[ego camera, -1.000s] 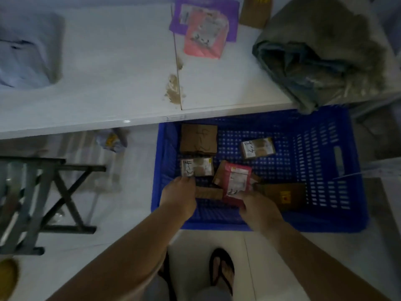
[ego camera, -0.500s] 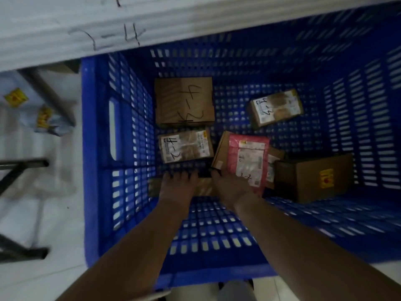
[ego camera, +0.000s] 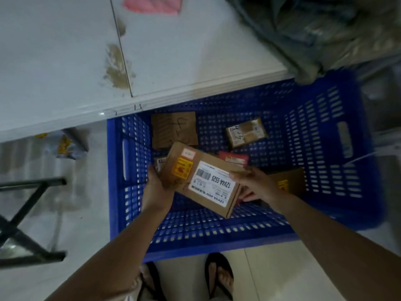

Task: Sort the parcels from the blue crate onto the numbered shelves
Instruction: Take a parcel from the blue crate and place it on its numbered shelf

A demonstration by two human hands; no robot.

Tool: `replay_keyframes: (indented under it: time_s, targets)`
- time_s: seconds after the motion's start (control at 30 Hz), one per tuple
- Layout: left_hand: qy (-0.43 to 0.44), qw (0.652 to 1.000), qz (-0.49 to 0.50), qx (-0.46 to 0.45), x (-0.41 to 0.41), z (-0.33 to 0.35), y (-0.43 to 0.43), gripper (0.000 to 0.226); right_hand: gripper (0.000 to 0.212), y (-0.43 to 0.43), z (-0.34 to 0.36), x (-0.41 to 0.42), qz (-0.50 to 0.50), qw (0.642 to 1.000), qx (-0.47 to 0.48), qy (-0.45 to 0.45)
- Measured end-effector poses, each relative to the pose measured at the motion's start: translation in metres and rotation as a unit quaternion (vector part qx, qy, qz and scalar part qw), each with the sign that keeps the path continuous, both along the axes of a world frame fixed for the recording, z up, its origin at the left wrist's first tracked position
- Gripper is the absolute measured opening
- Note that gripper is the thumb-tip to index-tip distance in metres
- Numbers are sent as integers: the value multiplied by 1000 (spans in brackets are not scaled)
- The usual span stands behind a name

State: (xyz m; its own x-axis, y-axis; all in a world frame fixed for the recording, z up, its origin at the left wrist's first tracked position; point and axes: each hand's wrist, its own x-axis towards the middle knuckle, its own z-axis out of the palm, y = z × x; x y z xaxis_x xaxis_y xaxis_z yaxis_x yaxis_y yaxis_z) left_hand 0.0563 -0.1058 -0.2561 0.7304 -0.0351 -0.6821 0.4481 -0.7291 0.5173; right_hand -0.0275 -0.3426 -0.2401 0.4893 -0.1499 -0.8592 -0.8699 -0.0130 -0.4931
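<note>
White shelf (ego camera: 65, 61) above, blue crate (ego camera: 217, 240) below; my left hand (ego camera: 157, 192) and right hand (ego camera: 258, 185) grip a labelled cardboard box (ego camera: 201, 179) over the crate, fingers curled round its ends.

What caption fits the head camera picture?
Left hand and right hand hold a labelled cardboard box over the blue crate.

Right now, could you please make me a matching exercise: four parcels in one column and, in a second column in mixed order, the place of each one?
Parcels
1. labelled box
2. pink parcel
3. flat handwritten parcel
4. small taped box

Places
A. on the white shelf
B. in the blue crate, far left
C. held by the left hand and right hand
D. in the crate, far side, further right

Pairs: 1-C, 2-A, 3-B, 4-D
</note>
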Motion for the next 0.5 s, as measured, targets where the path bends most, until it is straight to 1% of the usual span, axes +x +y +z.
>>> replay_keyframes:
  time_s: [0.03, 0.07, 0.13, 0.17, 0.23, 0.3, 0.37, 0.43, 0.47, 0.5]
  targets:
    - [19, 999, 17, -32, 1, 11, -5, 76, 40, -7, 13, -3, -10, 1000, 3, 12]
    - [36, 998, 20, -53, 2, 24, -11, 67, 46, -14, 26, -7, -16, 1000, 4, 20]
    - [65, 994, 37, -77, 5, 48, -19, 51, 51, -25, 51, -15, -23, 999, 1, 26]
    - [71, 992, 49, -91, 7, 60, -22, 45, 50, -29, 65, -20, -30, 999, -1, 23]
    - [51, 990, 46, -121, 11, 84, -25, 37, 48, -37, 93, -26, -48, 999, 2, 13]
    - [42, 988, 44, -140, 12, 104, -28, 48, 47, -40, 117, -29, -75, 997, 20, 1]
    - [74, 982, 72, -158, 10, 126, -33, 63, 48, -39, 141, -31, -120, 992, 43, -13]
    - [142, 966, 101, -191, 5, 147, -36, 75, 48, -35, 160, -33, -174, 981, 80, -19]
    - [183, 956, 101, -206, 1, 158, -38, 79, 47, -30, 168, -34, -204, 973, 108, -22]
    - [228, 945, 79, -220, -3, 169, -41, 79, 46, -23, 176, -35, -233, 962, 143, -26]
